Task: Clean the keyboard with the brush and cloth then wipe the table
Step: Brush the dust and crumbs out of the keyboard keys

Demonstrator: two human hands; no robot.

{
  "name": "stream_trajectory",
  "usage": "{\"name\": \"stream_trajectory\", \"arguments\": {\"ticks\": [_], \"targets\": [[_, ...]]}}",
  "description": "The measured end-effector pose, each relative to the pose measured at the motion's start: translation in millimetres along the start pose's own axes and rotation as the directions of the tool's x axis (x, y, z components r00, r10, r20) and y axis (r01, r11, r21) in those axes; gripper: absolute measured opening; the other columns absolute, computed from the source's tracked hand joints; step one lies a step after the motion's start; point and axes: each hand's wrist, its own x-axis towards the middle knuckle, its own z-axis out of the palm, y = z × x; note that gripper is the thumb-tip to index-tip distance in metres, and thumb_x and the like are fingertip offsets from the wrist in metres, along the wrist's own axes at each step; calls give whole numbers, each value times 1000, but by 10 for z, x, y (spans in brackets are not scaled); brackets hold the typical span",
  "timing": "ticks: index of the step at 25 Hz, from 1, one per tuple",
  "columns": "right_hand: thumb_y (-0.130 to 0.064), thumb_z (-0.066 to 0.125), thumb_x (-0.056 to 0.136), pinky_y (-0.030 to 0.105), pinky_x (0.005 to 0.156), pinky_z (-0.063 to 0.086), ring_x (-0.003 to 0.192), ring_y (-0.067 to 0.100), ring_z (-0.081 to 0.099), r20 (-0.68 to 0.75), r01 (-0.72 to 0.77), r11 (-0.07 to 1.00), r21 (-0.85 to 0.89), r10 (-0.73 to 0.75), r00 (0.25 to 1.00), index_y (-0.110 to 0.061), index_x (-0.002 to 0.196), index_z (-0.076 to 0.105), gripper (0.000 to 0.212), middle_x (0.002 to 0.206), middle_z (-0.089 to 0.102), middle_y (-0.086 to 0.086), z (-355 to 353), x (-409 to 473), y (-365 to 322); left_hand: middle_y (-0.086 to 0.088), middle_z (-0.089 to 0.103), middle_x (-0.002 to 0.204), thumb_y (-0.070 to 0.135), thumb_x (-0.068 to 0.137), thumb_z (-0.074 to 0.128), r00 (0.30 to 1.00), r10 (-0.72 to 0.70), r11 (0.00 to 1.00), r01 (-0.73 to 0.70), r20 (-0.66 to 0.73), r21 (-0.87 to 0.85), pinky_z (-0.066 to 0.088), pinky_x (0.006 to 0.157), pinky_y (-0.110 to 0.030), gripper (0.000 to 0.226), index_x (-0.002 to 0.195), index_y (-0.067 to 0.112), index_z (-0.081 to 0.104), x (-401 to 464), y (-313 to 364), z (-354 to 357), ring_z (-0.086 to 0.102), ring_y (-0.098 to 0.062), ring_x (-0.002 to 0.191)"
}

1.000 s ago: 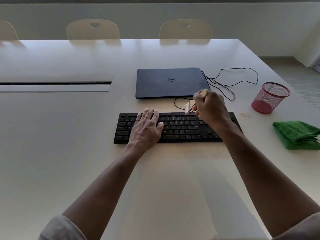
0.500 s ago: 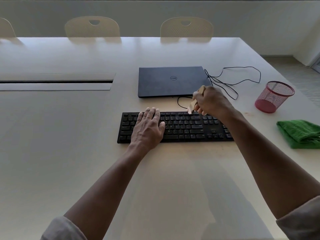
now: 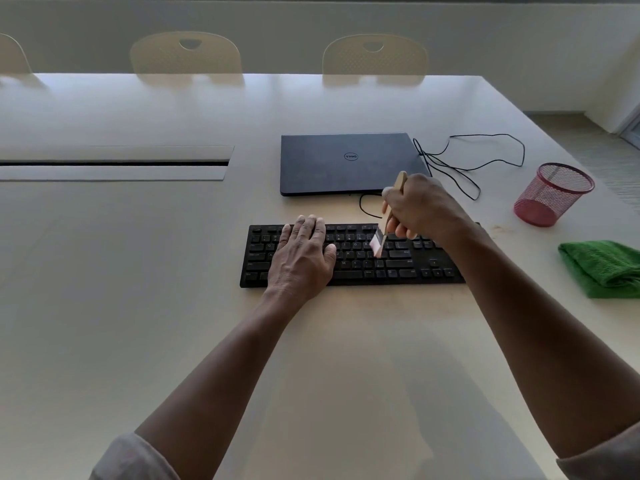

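A black keyboard (image 3: 388, 265) lies across the middle of the white table (image 3: 138, 306). My left hand (image 3: 300, 258) rests flat on its left half, fingers straight. My right hand (image 3: 417, 207) grips a small wooden-handled brush (image 3: 379, 242) above the keyboard's right half. The pale bristles touch the keys near the middle rows. A folded green cloth (image 3: 604, 266) lies on the table to the right of the keyboard, apart from both hands.
A shut dark laptop (image 3: 349, 162) lies just behind the keyboard, with a thin black cable (image 3: 485, 161) looping to its right. A red mesh cup (image 3: 552, 194) stands at the right. A cable slot (image 3: 114, 163) runs along the left. Chairs line the far edge.
My right hand has drawn the brush from the keyboard's top edge down onto the middle key rows. My left hand stays in place on the keyboard.
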Motion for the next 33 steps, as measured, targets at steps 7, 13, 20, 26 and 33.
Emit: {"name": "stream_trajectory", "arguments": {"ticks": [7,13,20,26,33], "targets": [[-28,46,107,21,43,51,51,16,67,55,16,998,59,-19,998,-3,93,70,38,67,73,8,169,-107,-68,-6,16,167,41,105,31,1000,24,1000,-24,11,-7,0,126,-34,62,160,13,18,-2,-50,-36,6,-18,155],[-29,47,108,24,50,57,57,16,69,-62,57,991,119,-50,997,-7,103,69,32,73,73,8,166,-108,-140,-5,16,167,42,105,32,1000,13,1000,-13,19,-15,-1,126,-33,63,160,14,18,-29,-212,-107,5,-17,155],[-23,46,107,21,44,51,51,17,66,65,-33,993,110,26,998,0,90,71,39,67,73,11,180,-127,-180,-5,17,167,43,105,33,1000,19,1000,-19,6,-10,0,126,-34,62,159,14,20,-60,-320,-127,6,-17,155],[-26,45,106,20,41,46,48,14,62,38,-39,995,86,36,999,-2,92,71,38,67,73,9,287,-134,-192,-5,18,167,43,105,32,999,33,999,-33,2,-10,1,126,-35,62,159,14,20,-67,-345,-136,7,-17,155],[-30,47,107,24,51,53,54,15,66,-108,54,989,139,-39,993,-12,100,69,29,74,74,6,352,-173,-272,-5,17,167,42,105,33,999,34,999,-34,-3,-11,0,126,-33,62,159,15,20,-90,-406,-166,7,-17,155]]}}
